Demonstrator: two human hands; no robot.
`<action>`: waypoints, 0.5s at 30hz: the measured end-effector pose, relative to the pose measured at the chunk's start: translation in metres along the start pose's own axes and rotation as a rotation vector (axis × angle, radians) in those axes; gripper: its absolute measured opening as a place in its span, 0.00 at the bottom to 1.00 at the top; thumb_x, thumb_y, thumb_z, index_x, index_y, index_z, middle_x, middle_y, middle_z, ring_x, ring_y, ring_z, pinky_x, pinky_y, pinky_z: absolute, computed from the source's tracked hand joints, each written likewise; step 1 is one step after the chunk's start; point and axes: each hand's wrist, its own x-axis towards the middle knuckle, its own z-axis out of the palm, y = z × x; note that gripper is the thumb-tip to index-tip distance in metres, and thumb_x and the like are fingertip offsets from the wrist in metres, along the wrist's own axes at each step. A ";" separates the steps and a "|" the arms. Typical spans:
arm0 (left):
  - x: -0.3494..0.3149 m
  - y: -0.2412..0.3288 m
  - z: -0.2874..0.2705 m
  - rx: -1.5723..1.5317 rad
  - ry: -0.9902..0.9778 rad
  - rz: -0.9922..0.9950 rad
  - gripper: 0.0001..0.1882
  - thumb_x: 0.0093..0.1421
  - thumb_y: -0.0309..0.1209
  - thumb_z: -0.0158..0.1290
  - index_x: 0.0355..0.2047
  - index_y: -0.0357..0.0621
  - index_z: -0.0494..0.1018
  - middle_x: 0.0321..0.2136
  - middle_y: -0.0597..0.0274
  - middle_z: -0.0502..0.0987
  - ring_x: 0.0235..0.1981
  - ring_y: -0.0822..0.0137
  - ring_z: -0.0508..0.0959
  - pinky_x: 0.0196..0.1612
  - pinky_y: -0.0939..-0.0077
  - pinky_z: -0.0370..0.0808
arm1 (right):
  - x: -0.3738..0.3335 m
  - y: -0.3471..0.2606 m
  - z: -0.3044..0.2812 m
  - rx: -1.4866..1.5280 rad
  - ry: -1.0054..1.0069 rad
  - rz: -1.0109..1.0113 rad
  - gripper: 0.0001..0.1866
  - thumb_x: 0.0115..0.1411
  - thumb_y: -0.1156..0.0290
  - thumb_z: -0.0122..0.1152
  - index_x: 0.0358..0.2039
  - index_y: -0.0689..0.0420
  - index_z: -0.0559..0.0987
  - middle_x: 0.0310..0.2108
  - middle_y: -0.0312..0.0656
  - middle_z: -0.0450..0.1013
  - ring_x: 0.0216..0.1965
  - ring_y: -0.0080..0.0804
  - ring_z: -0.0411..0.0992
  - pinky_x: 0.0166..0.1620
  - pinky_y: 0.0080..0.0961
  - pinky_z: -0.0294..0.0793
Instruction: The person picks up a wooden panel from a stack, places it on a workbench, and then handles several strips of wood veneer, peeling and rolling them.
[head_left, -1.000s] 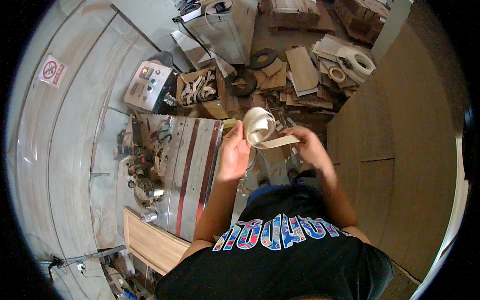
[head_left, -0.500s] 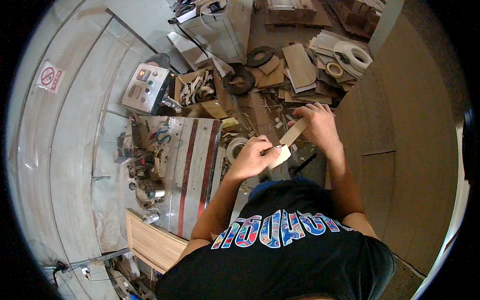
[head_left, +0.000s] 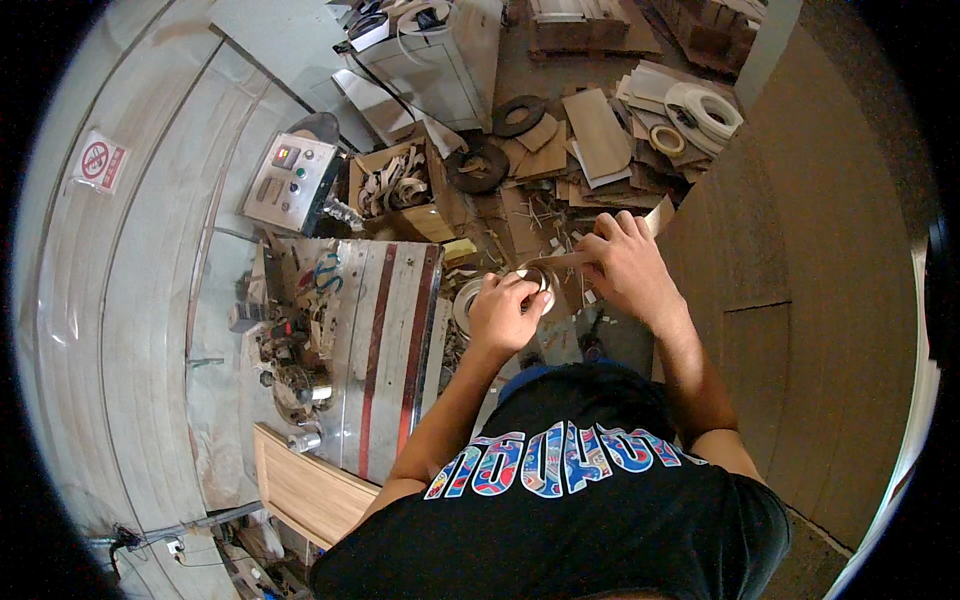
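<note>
In front of my body, my left hand [head_left: 506,314] is closed on a small coil of thin wood-coloured edge banding [head_left: 545,283]. A length of the strip [head_left: 567,260] runs from the coil to my right hand [head_left: 630,264], whose fingers are bent and closed around it. Past my right hand the strip's free end [head_left: 659,216] sticks out, up and to the right. Behind my left hand, lower down, lies a larger pale roll [head_left: 465,303], partly covered by the hand.
At left stands a machine table [head_left: 345,400] with red strips and a control box [head_left: 290,180]. A cardboard box of offcuts [head_left: 400,222], dark rolls [head_left: 476,165], stacked boards [head_left: 598,130] and white rolls [head_left: 712,110] lie ahead. A large brown panel [head_left: 760,230] borders the right.
The strip between my hands now shows as a coil at my left hand. My right hand has turned, and the strip's free end now sticks out beyond it.
</note>
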 end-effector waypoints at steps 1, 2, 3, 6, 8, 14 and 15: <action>0.001 -0.003 0.002 0.012 0.033 0.019 0.14 0.64 0.42 0.64 0.38 0.43 0.86 0.35 0.56 0.83 0.47 0.46 0.77 0.50 0.53 0.76 | 0.000 0.000 -0.002 0.022 -0.007 0.009 0.12 0.56 0.67 0.70 0.41 0.53 0.80 0.40 0.41 0.74 0.47 0.45 0.73 0.53 0.43 0.71; 0.001 -0.005 0.003 0.025 0.067 0.038 0.14 0.64 0.42 0.64 0.39 0.43 0.85 0.35 0.56 0.83 0.47 0.47 0.77 0.50 0.53 0.76 | 0.000 -0.001 -0.002 0.044 -0.014 0.017 0.11 0.57 0.68 0.70 0.39 0.53 0.80 0.39 0.41 0.74 0.46 0.45 0.73 0.52 0.44 0.71; 0.001 -0.005 0.005 0.017 0.076 0.009 0.14 0.64 0.41 0.64 0.40 0.43 0.85 0.35 0.55 0.83 0.47 0.46 0.77 0.49 0.53 0.76 | 0.000 -0.003 0.001 0.037 -0.020 0.028 0.10 0.57 0.68 0.69 0.38 0.53 0.79 0.37 0.41 0.75 0.44 0.45 0.75 0.50 0.43 0.73; 0.005 0.001 0.007 -0.044 0.127 -0.063 0.13 0.64 0.38 0.64 0.42 0.41 0.85 0.36 0.56 0.84 0.43 0.48 0.78 0.46 0.56 0.76 | -0.003 -0.015 0.019 0.022 -0.028 0.058 0.08 0.58 0.69 0.68 0.36 0.54 0.77 0.33 0.42 0.75 0.37 0.45 0.78 0.42 0.41 0.76; 0.006 -0.007 0.017 -0.133 0.197 -0.098 0.12 0.66 0.36 0.64 0.41 0.38 0.84 0.35 0.59 0.84 0.37 0.55 0.79 0.43 0.62 0.76 | -0.004 -0.034 0.028 0.029 -0.027 0.066 0.08 0.58 0.70 0.67 0.34 0.55 0.76 0.31 0.44 0.76 0.33 0.46 0.79 0.36 0.41 0.78; 0.012 -0.028 0.016 -1.057 0.285 -0.510 0.15 0.73 0.37 0.60 0.46 0.33 0.82 0.36 0.69 0.83 0.33 0.76 0.79 0.36 0.76 0.76 | -0.013 -0.063 0.032 0.103 -0.109 0.039 0.31 0.61 0.75 0.61 0.66 0.57 0.70 0.54 0.46 0.77 0.40 0.43 0.84 0.40 0.35 0.84; 0.014 -0.026 0.010 -1.159 0.241 -0.594 0.15 0.73 0.38 0.61 0.48 0.38 0.82 0.38 0.68 0.83 0.35 0.75 0.80 0.37 0.75 0.78 | -0.014 -0.062 0.037 0.092 -0.070 0.010 0.33 0.62 0.74 0.60 0.69 0.56 0.68 0.56 0.46 0.76 0.40 0.41 0.84 0.39 0.35 0.85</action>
